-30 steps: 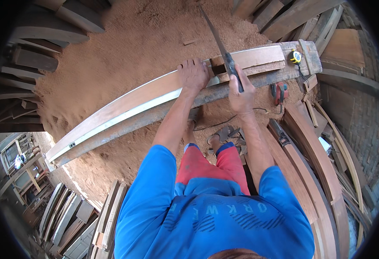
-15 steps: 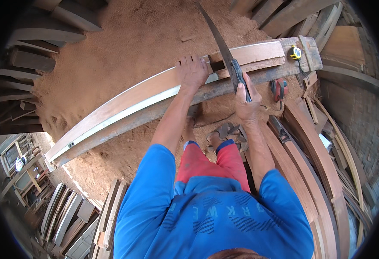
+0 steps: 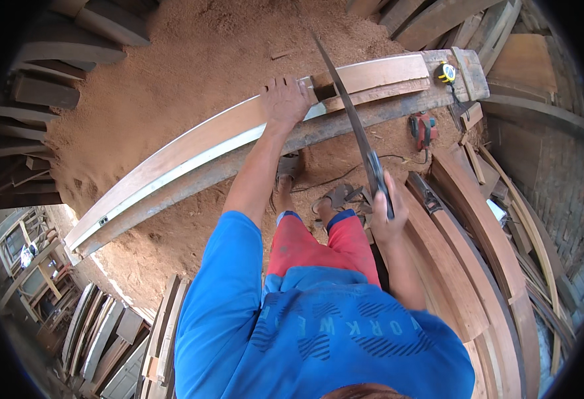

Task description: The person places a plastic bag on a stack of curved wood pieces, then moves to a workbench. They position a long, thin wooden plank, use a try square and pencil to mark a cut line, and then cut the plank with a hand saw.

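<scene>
My left hand (image 3: 283, 104) grips the long curved wooden board (image 3: 172, 159) just left of a dark notch (image 3: 325, 91), its fingers over the far edge. A pale metal level (image 3: 205, 163) runs along the board's near side, atop a weathered plank (image 3: 451, 100). My right hand (image 3: 388, 213) is closed round the dark handle of a hand saw (image 3: 345, 100), whose long blade slants up across the board at the notch. A yellow tape measure (image 3: 446, 72) lies on the plank's right end.
A red power tool (image 3: 423, 130) with a cord sits on the sawdust-covered ground (image 3: 139, 100). Curved timbers (image 3: 458, 246) lie at my right, with a hand plane (image 3: 430, 199) on them. Wood stacks (image 3: 72, 46) ring the ground, and more boards (image 3: 106, 332) stand at lower left.
My right hand and the saw have moved down toward my body, the handle now well below the plank. My left hand has shifted slightly up and left in the view, still on the board.
</scene>
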### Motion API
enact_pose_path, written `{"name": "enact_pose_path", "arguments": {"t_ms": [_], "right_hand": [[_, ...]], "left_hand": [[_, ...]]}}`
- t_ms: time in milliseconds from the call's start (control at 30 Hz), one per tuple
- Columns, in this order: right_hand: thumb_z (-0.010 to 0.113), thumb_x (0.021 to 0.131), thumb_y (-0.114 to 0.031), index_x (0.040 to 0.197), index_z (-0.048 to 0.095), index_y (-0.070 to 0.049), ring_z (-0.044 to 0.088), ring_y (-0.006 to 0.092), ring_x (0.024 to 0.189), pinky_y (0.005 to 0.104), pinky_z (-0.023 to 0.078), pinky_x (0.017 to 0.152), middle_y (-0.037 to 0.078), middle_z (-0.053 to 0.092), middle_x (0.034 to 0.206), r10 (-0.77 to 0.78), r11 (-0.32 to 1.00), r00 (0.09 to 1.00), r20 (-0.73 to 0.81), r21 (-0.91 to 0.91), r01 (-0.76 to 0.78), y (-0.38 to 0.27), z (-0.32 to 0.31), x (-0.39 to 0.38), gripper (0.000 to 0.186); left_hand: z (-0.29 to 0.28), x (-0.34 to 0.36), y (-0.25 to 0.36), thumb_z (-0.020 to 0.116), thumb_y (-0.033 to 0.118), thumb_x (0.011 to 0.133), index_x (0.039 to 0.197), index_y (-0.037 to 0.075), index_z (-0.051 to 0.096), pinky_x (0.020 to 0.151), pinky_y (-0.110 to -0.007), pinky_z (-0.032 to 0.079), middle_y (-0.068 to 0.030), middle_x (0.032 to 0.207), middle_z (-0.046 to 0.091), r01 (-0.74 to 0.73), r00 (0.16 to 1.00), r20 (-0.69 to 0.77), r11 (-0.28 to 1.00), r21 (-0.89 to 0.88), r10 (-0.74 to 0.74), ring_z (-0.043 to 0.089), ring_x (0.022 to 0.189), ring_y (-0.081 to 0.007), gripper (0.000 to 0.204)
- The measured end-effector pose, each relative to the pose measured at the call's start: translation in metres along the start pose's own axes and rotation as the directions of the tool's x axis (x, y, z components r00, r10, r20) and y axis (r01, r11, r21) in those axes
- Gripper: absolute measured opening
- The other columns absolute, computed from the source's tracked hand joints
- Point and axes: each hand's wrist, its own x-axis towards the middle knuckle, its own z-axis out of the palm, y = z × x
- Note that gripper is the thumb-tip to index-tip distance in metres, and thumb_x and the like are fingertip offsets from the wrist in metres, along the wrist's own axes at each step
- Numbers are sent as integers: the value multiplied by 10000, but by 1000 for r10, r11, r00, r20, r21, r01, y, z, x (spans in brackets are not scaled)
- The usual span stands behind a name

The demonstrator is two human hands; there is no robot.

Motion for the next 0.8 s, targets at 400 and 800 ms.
{"name": "enact_pose_path", "arguments": {"t_ms": [400,800], "right_hand": [[596,992,-137,1350,586,63,690,308,1146,368,520,958,254,687,1235,-61,998,998,-6,-23,61,-9,42,79,411],[610,989,-147,1333,595,53,701,318,1105,386,534,905,289,681,1165,-76,997,996,-42,6,77,-12,77,137,399]], "left_hand": [[5,7,-8,434,344,1017,1097,28,646,941,-518,417,-208,1108,669,-19,1000,15,1000,-11,19,603,1086,-367,389],[-4,12,-1,432,348,1017,1135,20,649,930,-518,414,-198,1145,665,-24,997,76,999,-36,27,588,1119,-348,410]]}}
